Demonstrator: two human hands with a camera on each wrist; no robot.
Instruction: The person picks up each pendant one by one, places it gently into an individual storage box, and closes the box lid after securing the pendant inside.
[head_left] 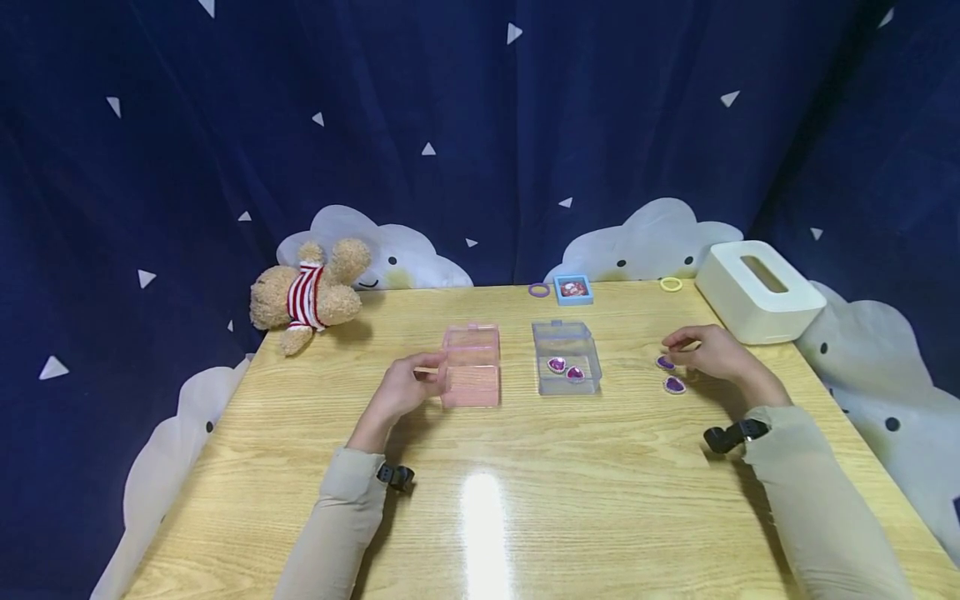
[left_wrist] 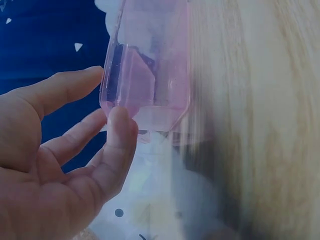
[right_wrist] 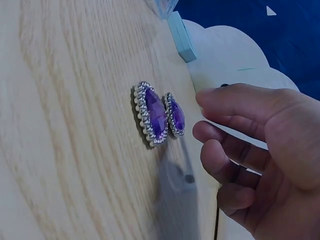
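Observation:
My left hand (head_left: 405,385) is at the left side of a see-through pink box (head_left: 471,377) with its lid raised. In the left wrist view, its loosely bent fingers (left_wrist: 119,125) touch the edge of the box. My right hand (head_left: 708,354) is over two purple gems with beaded silver rims, the nearer gem (head_left: 674,385) and the farther gem (head_left: 664,362). Its fingers (right_wrist: 220,102) are bent and spread, apart from both gems and holding nothing. Between the hands stands a see-through bluish-grey box (head_left: 547,386), its lid up, with two magenta gems (head_left: 575,374) inside.
A purple ring (head_left: 538,290), a small blue-framed box (head_left: 573,290) and a yellow ring (head_left: 671,284) lie along the back edge. A white tissue box (head_left: 757,296) stands at back right. A teddy bear (head_left: 307,296) in a striped shirt lies at back left.

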